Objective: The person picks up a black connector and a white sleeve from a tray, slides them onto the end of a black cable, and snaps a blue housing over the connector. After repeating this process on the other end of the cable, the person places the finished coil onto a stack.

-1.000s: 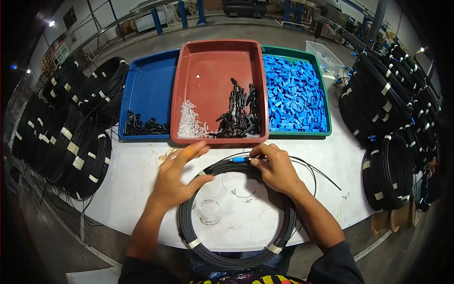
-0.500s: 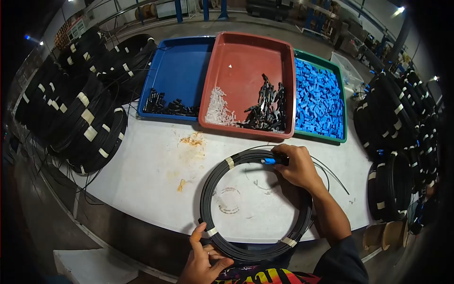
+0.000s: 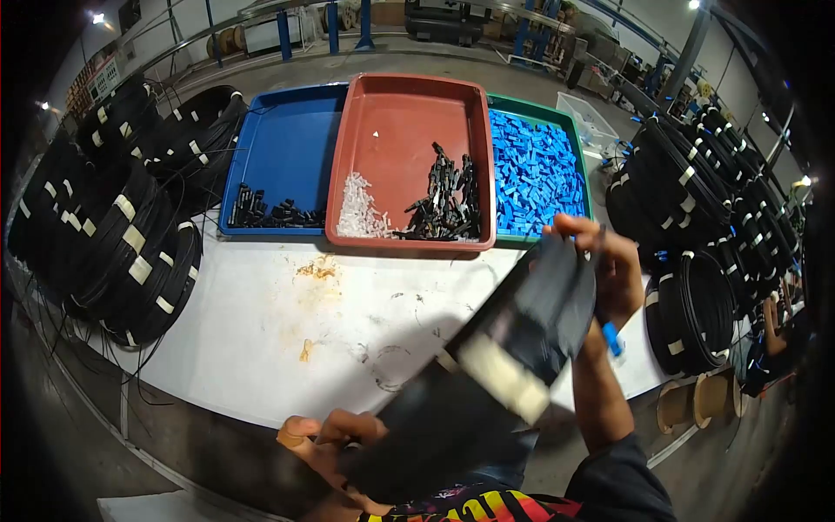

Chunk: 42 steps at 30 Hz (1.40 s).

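A coil of black cable [image 3: 435, 418], bound with pale tape, is lifted and tilted over the table's front edge, blurred by motion. My right hand [image 3: 609, 265] grips its upper right end, with the fingers wrapped round it. A blue connector [image 3: 613, 340] hangs just below that hand. At the coil's lower left end is my left hand [image 3: 335, 448], its fingers curled against the cable; part of this hand is hidden behind the coil.
Across the white table [image 3: 252, 304] stand a blue tray [image 3: 291, 130] and a red tray [image 3: 413, 113] with small parts, and a green tray [image 3: 584, 196] of blue pieces. Taped cable coils are stacked left [image 3: 130, 235] and right [image 3: 696, 304].
The coil has gone from lying nearly flat to raised and tilted on edge. My right hand has moved right and slightly up with it. The view has shifted, so the trays appear further left.
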Tool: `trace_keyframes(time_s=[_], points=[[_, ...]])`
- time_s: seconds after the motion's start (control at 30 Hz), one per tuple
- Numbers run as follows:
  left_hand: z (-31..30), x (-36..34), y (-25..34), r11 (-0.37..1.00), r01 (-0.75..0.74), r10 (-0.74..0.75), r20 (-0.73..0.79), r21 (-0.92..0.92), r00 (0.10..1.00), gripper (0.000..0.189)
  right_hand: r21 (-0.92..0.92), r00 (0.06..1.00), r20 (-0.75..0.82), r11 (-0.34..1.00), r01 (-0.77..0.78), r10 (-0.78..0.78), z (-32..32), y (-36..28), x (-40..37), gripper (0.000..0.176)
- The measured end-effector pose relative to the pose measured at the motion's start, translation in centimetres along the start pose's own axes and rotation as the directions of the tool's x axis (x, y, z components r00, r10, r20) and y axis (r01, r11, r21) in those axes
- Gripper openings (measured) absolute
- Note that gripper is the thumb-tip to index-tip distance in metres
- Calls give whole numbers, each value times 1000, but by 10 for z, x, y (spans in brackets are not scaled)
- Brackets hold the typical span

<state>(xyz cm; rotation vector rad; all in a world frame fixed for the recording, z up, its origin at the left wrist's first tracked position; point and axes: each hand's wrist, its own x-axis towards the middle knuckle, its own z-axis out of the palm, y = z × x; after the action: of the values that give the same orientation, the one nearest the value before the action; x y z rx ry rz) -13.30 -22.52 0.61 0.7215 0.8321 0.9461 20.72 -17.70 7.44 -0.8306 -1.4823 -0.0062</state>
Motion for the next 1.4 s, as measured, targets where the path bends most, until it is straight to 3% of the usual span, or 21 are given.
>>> trace_keyframes(time_s=[0.03,0.07,0.1,0.13,0.17,0.27,0.4,0.5,0.6,0.67,0.7,0.73,0.87,0.93,0.97,1.0,1.07,1.13,1.2,1.27,1.4], points=[[3,8,-4,1000,-2,2,-2,-8,1000,92,23,996,-58,998,65,-64,4,5,-6,46],[10,26,-10,906,-398,381,128,148,916,81,45,986,-116,991,129,-123,9,11,-12,47],[16,46,-14,639,-731,665,306,238,681,71,-13,984,-131,993,120,-121,7,14,-18,47],[20,56,-16,260,-933,792,498,247,353,62,-51,982,-170,996,76,-84,10,10,-24,46],[20,55,-16,198,-956,815,506,217,283,57,-121,984,-167,992,44,-64,10,6,-33,48],[25,43,-5,103,-954,756,601,283,260,63,-313,992,-121,947,-72,36,-1,1,-60,57],[34,44,-8,15,-978,706,690,210,159,69,-263,979,-177,954,-146,101,-20,1,-90,64],[28,44,-19,-50,-984,648,755,172,99,68,-392,963,83,897,-204,255,-55,0,-109,69],[27,41,-22,-47,-975,554,818,217,155,55,-430,773,409,849,-306,485,-95,-20,-107,84],[27,51,-39,-308,-942,533,844,136,-53,56,-407,629,544,830,-380,555,-120,-27,-112,98],[27,55,-40,-327,-940,490,868,100,-79,61,-415,545,581,796,-441,605,-138,-30,-125,111],[24,57,-43,-335,-936,490,868,107,-76,61,-409,546,588,802,-436,597,-142,-37,-125,111],[22,58,-48,-305,-943,506,862,136,-40,56,-570,304,504,576,-586,808,-171,-72,-111,127],[24,61,-49,-368,-923,497,863,114,-91,46,-54,304,586,410,-910,751,-193,-75,-130,136],[25,61,-49,-371,-922,497,863,112,-95,46,188,472,546,448,-874,692,-193,-71,-144,134],[26,61,-48,-387,-915,456,886,116,-81,44,189,475,547,451,-872,689,-196,-68,-146,134],[24,60,-50,-402,-908,411,910,121,-61,41,286,524,452,439,-852,722,-194,-64,-146,120],[20,57,-55,-421,-894,374,927,151,-20,33,122,532,206,517,-847,822,-188,-58,-144,62],[25,56,-54,-408,-898,383,924,162,-8,22,152,330,-34,331,-931,943,-198,-42,-142,46],[28,53,-55,-389,-892,405,913,229,57,29,377,328,-119,348,-858,937,-195,-26,-122,44],[23,43,-49,-328,-910,249,952,254,177,28,210,309,-205,350,-913,929,-185,22,-66,58]])
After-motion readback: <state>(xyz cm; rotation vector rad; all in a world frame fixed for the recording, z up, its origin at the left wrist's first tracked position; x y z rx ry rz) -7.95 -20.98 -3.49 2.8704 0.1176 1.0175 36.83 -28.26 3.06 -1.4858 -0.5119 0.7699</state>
